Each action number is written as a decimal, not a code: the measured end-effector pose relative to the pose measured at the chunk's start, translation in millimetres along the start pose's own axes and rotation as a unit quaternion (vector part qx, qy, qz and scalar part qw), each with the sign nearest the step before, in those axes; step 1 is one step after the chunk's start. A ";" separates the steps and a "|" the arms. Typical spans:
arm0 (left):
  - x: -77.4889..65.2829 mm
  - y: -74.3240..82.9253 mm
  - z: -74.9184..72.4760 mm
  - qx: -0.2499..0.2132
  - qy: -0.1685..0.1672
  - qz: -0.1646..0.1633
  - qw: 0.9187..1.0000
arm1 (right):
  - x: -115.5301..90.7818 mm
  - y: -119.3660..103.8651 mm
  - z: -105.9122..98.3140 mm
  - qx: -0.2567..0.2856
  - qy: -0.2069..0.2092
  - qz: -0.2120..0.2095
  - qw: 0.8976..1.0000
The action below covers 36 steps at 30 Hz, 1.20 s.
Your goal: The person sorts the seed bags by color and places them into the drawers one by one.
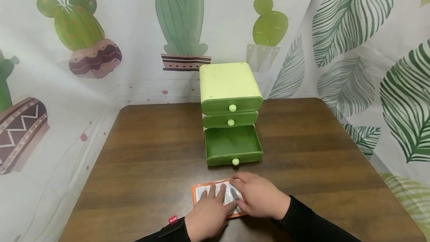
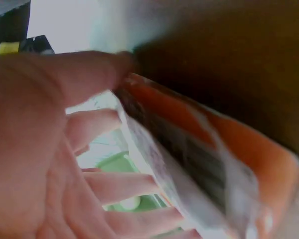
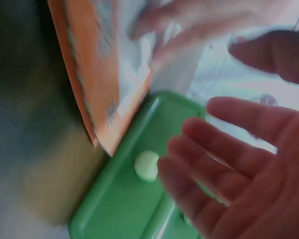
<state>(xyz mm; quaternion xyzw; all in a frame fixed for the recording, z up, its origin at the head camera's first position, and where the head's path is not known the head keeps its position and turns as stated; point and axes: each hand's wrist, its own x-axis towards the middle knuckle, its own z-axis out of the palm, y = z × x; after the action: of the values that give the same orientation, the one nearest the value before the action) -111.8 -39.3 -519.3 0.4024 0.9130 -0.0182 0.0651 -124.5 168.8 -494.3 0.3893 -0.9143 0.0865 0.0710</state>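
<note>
A flat orange packet (image 1: 201, 189) with a white printed label lies on the table before the drawer unit. Across its label my left hand (image 1: 209, 212) spreads its straight fingers; in the left wrist view its fingertips (image 2: 162, 219) meet the face of the packet (image 2: 274, 154), the thumb at one corner. My right hand (image 1: 258, 195) is at the packet's right side, fingertips over that edge in the head view. In the right wrist view the right hand (image 3: 249, 164) has loosely bent fingers with nothing between them, beside the packet (image 3: 97, 64).
A small green drawer unit (image 1: 230, 81) stands at the back of the brown table (image 1: 151, 152). Its bottom drawer (image 1: 231, 143) is pulled out with nothing inside; the two upper drawers are closed. Behind hangs a cactus-print cloth (image 1: 134, 29).
</note>
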 end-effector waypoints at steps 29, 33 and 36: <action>-29.8 -10.2 1.5 0.103 0.048 0.013 0.993 | -0.4 -36.9 23.8 -0.134 -0.075 -0.083 0.985; -35.6 -28.9 -9.2 0.039 0.111 0.067 0.991 | -0.4 -34.1 8.3 -0.118 -0.026 -0.075 0.990; -41.0 -45.5 -17.1 -0.040 0.207 0.114 0.971 | -2.0 -30.5 -6.1 -0.103 0.039 -0.078 0.991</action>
<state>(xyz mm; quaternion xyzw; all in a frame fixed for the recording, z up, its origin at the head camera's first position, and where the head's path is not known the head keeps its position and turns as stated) -119.8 -98.6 -497.8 0.4959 0.8547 0.1099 -0.1076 -100.6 150.7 -485.6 0.4466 -0.8815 0.0009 0.1532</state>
